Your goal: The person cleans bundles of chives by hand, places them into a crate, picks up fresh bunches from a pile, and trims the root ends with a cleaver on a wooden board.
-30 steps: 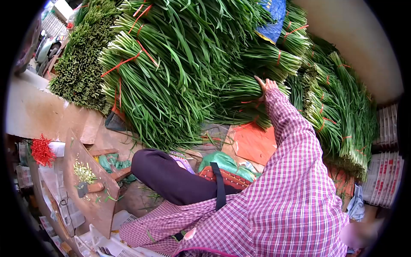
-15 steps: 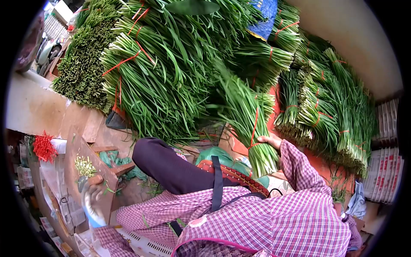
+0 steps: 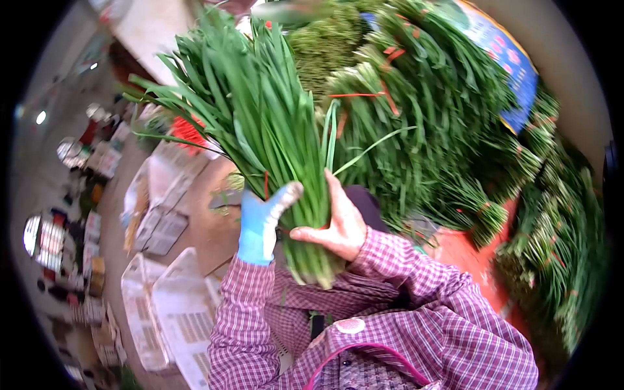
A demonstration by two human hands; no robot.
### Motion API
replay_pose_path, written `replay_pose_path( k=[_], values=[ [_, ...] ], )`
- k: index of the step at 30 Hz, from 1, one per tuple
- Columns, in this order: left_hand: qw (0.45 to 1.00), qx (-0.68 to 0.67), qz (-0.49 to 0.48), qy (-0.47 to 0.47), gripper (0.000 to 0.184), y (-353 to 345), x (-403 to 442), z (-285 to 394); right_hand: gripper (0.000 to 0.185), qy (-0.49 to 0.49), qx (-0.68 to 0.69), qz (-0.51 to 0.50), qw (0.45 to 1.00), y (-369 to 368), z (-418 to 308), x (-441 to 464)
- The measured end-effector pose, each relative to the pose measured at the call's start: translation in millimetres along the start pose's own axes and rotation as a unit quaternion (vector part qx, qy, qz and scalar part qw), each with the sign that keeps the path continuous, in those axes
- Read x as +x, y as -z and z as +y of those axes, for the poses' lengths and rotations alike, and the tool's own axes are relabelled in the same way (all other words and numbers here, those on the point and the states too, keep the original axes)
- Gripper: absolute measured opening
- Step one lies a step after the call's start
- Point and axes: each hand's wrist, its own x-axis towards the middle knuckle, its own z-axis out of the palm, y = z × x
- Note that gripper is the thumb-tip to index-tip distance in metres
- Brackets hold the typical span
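A thick bunch of garlic chives (image 3: 276, 130) stands tilted in front of me, its leaf tips fanning toward the upper left and its pale cut ends above my lap. My left hand (image 3: 263, 218), in a blue and white glove, grips its left side. From the right, my bare right hand (image 3: 341, 224) clasps the stems, thumb across the front. Part of a red tie (image 3: 266, 185) shows just above the gloved thumb. The fingers behind the stems are hidden.
Behind the bunch rises a large heap of tied chives (image 3: 422, 123), with a blue printed sack (image 3: 513, 65) beside it. More bundles (image 3: 552, 253) lie at the right. White plastic crates (image 3: 185, 318) stand at lower left, near a clump of red ties (image 3: 188, 133).
The bunch has moved from the right side to in front of my chest. My left hand has come off the wooden board area and now grips it too. My view has turned left.
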Motion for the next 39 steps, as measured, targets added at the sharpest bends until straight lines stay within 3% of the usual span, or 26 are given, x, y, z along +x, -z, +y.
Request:
replay_pose_path(
  k=[2, 6, 7, 9, 11, 13, 15, 17, 21, 23, 25, 26, 28, 29, 30, 31, 33, 36, 37, 39],
  values=[
    [0.997, -0.023, 0.059, -0.034, 0.040, 47, -5, 3, 0.118, -0.007, 0.084, -0.053, 0.995, -47, -6, 7],
    [0.989, -0.020, 0.144, -0.022, 0.039, 119, -49, 23, 0.119, -0.090, 0.353, -0.129, 0.922, -100, -17, 23],
    [0.984, -0.002, 0.176, 0.002, 0.040, 133, -63, 22, 0.113, -0.070, 0.351, -0.113, 0.927, -116, -13, 28],
    [0.979, 0.037, 0.200, 0.022, 0.038, 149, -86, 21, 0.099, -0.122, 0.474, -0.180, 0.853, -143, -12, 35],
    [0.970, 0.087, 0.228, 0.015, 0.036, 148, -108, 18, 0.077, -0.153, 0.506, -0.166, 0.833, -176, -5, 35],
    [0.966, 0.073, 0.247, 0.029, 0.037, 163, -130, 2, 0.067, -0.249, 0.473, -0.148, 0.832, -179, -10, 24],
    [0.942, -0.039, 0.333, 0.022, 0.038, 186, -158, -27, 0.061, -0.315, 0.468, -0.171, 0.808, -182, 7, 4],
    [0.919, -0.086, 0.381, 0.048, 0.038, 203, -184, -54, 0.053, -0.341, 0.480, -0.176, 0.789, -192, 32, -22],
    [0.878, -0.189, 0.421, 0.124, 0.038, 199, -214, -75, 0.061, -0.381, 0.447, -0.251, 0.769, -185, 41, -38],
    [0.910, -0.097, 0.385, 0.118, 0.039, 185, -214, -72, 0.066, -0.369, 0.439, -0.289, 0.766, -181, 49, -39],
    [0.910, -0.072, 0.391, 0.114, 0.041, 172, -218, -72, 0.081, -0.373, 0.332, -0.305, 0.811, -168, 61, -37],
    [0.912, -0.040, 0.394, 0.110, 0.041, 171, -221, -76, 0.094, -0.302, 0.361, -0.314, 0.824, -160, 67, -36],
    [0.918, -0.005, 0.382, 0.109, 0.043, 169, -226, -80, 0.099, -0.173, 0.140, -0.375, 0.900, -138, 116, -37],
    [0.916, -0.005, 0.385, 0.114, 0.043, 165, -225, -80, 0.097, -0.225, 0.062, -0.450, 0.862, -108, 97, -15],
    [0.916, 0.034, 0.378, 0.130, 0.040, 157, -222, -79, 0.094, -0.154, -0.037, -0.431, 0.888, -91, 93, -3],
    [0.915, 0.072, 0.370, 0.146, 0.038, 150, -218, -77, 0.078, -0.108, -0.115, -0.403, 0.902, -77, 84, 7],
    [0.915, 0.078, 0.358, 0.167, 0.040, 142, -214, -81, 0.054, -0.071, -0.137, -0.320, 0.935, -66, 68, 20],
    [0.904, 0.036, 0.406, 0.126, 0.045, 134, -222, -107, 0.019, 0.096, -0.038, -0.174, 0.979, -84, 21, 22],
    [0.904, 0.036, 0.405, 0.129, 0.045, 131, -218, -106, 0.014, 0.188, -0.030, -0.151, 0.970, -99, 15, 17],
    [0.911, 0.112, 0.380, 0.110, 0.045, 127, -209, -101, 0.011, 0.270, -0.017, -0.202, 0.941, -129, 3, -3]
  ],
)
